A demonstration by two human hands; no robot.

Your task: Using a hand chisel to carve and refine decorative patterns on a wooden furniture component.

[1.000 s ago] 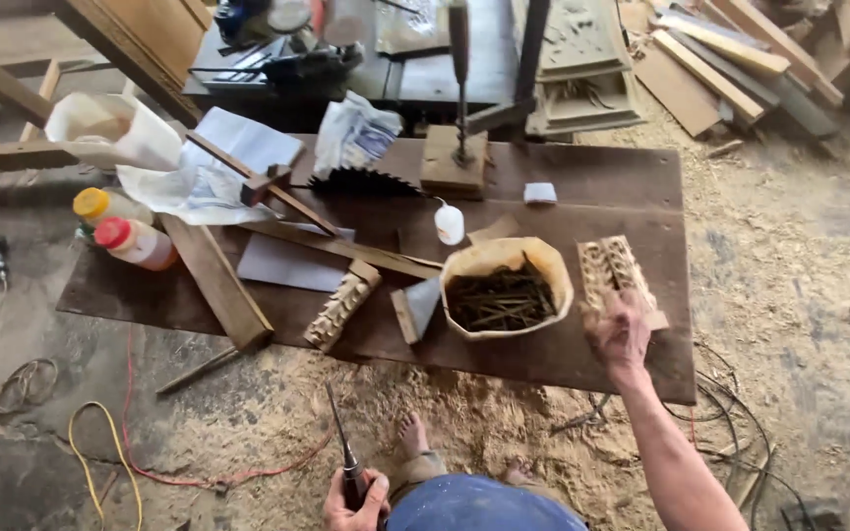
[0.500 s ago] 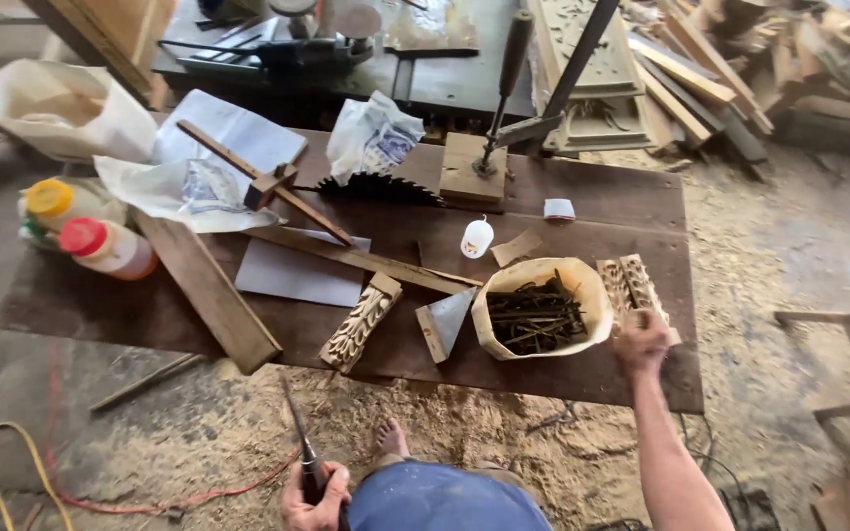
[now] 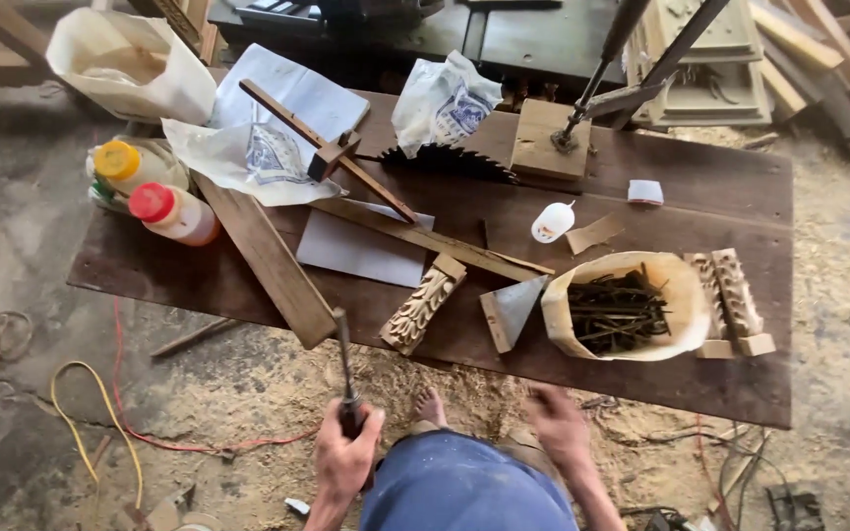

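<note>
My left hand (image 3: 343,455) grips the handle of a long thin metal tool (image 3: 344,359) that points up toward the dark wooden board (image 3: 641,393) lying on the ground. My right hand (image 3: 558,425) hovers near the board's front edge, blurred, holding nothing. On the board lie a carved wooden piece (image 3: 422,304), a bag of dark nails (image 3: 624,307), two carved wooden strips (image 3: 730,295) and a small white bottle (image 3: 551,222).
Two plastic bottles with red and yellow caps (image 3: 154,192) sit at the board's left end beside a loose plank (image 3: 266,258). A circular saw blade (image 3: 450,160), a wooden block (image 3: 546,139), white bags and papers lie at the back. Cables (image 3: 100,413) and sawdust cover the ground.
My right hand has drawn back from the carved strips at the right to the board's front edge. The view has shifted closer and to the right.
</note>
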